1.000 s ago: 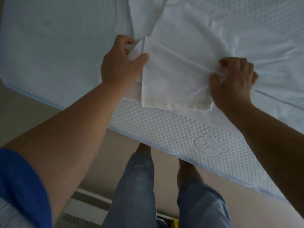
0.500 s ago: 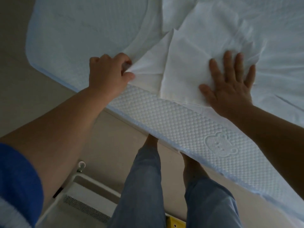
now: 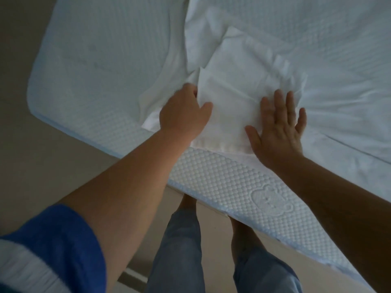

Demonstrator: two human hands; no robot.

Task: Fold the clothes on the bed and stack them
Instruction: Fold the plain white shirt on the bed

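White folded garment (image 3: 228, 106) on dimpled mattress (image 3: 222, 178), left hand (image 3: 182, 115) fingers pinching its edge, right hand (image 3: 279, 127) flat.

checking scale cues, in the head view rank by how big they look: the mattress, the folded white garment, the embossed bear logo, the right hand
1. mattress
2. folded white garment
3. right hand and embossed bear logo: too alike to rank, and the logo lies nearer the camera.

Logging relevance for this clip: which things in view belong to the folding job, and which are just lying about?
Part of the job:
- white garment, partly folded near the bed's edge
- left hand, gripping its left side
- right hand, pressed flat on its right side
- bed, the work surface

Lying about:
- white and yellow object on the floor, barely in view
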